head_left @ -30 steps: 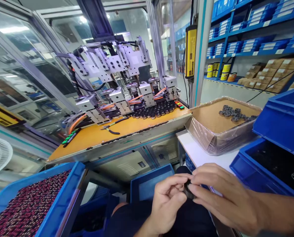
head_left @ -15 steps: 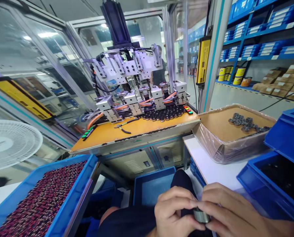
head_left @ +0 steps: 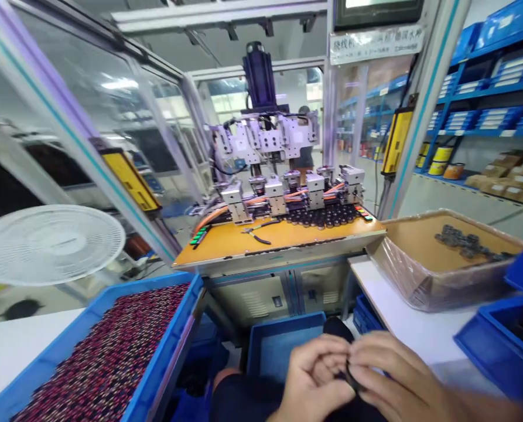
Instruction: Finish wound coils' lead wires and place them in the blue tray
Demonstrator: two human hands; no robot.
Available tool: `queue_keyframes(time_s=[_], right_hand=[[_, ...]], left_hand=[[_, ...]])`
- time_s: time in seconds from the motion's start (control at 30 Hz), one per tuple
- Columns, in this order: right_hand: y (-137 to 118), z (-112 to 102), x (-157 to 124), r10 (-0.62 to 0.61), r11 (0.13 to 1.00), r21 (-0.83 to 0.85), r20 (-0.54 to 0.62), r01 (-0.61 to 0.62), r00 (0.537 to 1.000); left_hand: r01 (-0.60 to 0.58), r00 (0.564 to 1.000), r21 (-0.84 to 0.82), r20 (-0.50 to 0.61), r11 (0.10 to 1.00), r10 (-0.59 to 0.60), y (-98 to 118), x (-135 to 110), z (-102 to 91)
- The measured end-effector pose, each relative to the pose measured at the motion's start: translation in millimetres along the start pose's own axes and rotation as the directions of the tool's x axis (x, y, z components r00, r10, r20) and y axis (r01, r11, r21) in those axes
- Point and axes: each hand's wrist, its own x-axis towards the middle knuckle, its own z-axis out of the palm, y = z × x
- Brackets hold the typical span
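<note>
My left hand (head_left: pixel 316 375) and my right hand (head_left: pixel 395 381) meet low in the view, over my lap. Their fingertips pinch a small dark round part (head_left: pixel 351 375) between them. Both hands are closed on it. Most of the part is hidden by my fingers, and the picture is smeared by motion.
A blue bin of small red and dark parts (head_left: pixel 107 357) stands at the left. An orange machine table (head_left: pixel 279 237) with fixtures and pliers (head_left: pixel 256 233) lies ahead. At the right stand a plastic-lined carton (head_left: pixel 445 264) holding dark round parts and blue bins (head_left: pixel 502 340). A white fan (head_left: pixel 45 243) is at far left.
The camera has swung left and up, so the fan and machine frame show more. My hands stay together on the small part, turning it slightly.
</note>
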Motion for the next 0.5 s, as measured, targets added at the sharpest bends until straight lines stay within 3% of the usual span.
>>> queue_keyframes(time_s=[0.1, 0.23, 0.4, 0.5], right_hand=[[10.6, 34.8, 10.8, 0.013, 1.0, 0.015, 0.053, -0.014, 0.999], [67.7, 81.9, 27.7, 0.177, 0.984, -0.06, 0.132, -0.17, 0.975], [177.8, 111.3, 77.5, 0.318, 0.921, -0.271, 0.109, -0.28, 0.942], [224.1, 120.8, 88.2, 0.355, 0.894, -0.346, 0.16, -0.284, 0.921]], left_hand=[[0.16, 0.958, 0.029, -0.244, 0.987, -0.148, 14.7, -2.0, -29.9], [0.312, 0.811, 0.076, -0.541, 0.947, -0.224, 24.4, -4.0, -73.0], [0.35, 0.696, 0.01, -0.672, 0.937, -0.253, 21.3, -22.9, -114.5], [0.31, 0.636, -0.046, -0.733, 0.949, -0.243, 14.8, -32.6, -135.3]])
